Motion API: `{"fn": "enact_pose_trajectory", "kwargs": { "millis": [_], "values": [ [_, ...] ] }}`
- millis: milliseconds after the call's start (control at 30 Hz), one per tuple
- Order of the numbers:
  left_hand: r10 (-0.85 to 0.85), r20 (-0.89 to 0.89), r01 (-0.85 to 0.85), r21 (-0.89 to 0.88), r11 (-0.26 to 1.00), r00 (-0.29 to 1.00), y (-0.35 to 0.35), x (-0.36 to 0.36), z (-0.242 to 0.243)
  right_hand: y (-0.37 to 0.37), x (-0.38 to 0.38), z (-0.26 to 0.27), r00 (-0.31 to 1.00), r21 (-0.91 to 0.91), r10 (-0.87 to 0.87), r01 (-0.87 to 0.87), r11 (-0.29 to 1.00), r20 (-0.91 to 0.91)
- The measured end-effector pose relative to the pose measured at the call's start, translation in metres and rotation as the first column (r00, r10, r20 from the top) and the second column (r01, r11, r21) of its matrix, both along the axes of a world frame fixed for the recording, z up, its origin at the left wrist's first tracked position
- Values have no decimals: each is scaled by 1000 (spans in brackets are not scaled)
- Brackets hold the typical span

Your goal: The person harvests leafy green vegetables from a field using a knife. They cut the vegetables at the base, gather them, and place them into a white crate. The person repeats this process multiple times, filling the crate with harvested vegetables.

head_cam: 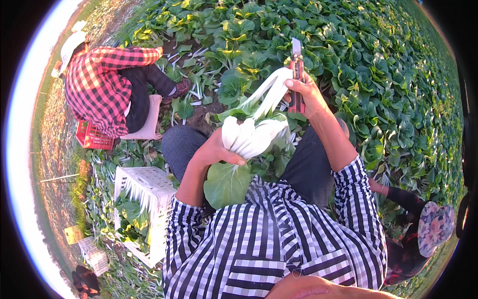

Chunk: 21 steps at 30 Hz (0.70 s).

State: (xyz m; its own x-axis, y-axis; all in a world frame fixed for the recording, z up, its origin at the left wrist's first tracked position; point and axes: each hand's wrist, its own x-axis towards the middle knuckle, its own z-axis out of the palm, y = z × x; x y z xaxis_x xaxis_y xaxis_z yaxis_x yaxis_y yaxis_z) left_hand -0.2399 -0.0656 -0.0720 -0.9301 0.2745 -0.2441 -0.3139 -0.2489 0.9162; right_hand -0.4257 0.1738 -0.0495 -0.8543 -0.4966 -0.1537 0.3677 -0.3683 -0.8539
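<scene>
My left hand [211, 149] grips a bunch of bok choy heads [246, 136] by their thick white stalks. One broad green leaf [228, 183] hangs below that palm. In my right hand [308, 93] is a utility knife [297, 91] with a red and dark handle, its blade out and pointing away from me. The same hand pinches the base of another bok choy [274, 88] between thumb and fingers. The long white stalks of this one slant down towards the bunch, and its leaves are partly hidden behind it.
Dense bok choy plants [358, 71] grow ahead and to the right. At left a person in a checked shirt [101, 82] sits near a red crate [93, 136]. A white plastic crate [158, 198] holding bok choy lies beside me. Another person in a floral hat [435, 228] works at right.
</scene>
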Motion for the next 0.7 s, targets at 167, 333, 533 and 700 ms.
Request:
{"fn": "enact_pose_trajectory", "kwargs": {
  "millis": [167, 333, 533, 700],
  "values": [
    [150, -72, -108, 408, 906, 986, -22, 26, -1, 8, -31, 65, 856, 23, -304, 345, 938, -417],
    [336, 18, -270, 634, 724, 942, -57, 59, 17, 30, -35, 139, 501, 74, -224, 507, 859, -836],
    [543, -97, -395, 582, 711, 834, -84, 80, 28, -45, 2, 151, 826, 216, 186, -80, 973, -532],
    [624, -40, -480, 602, 639, 780, -94, 82, 12, -165, 94, 91, 788, 342, 471, -348, 873, -398]
  ]
}}
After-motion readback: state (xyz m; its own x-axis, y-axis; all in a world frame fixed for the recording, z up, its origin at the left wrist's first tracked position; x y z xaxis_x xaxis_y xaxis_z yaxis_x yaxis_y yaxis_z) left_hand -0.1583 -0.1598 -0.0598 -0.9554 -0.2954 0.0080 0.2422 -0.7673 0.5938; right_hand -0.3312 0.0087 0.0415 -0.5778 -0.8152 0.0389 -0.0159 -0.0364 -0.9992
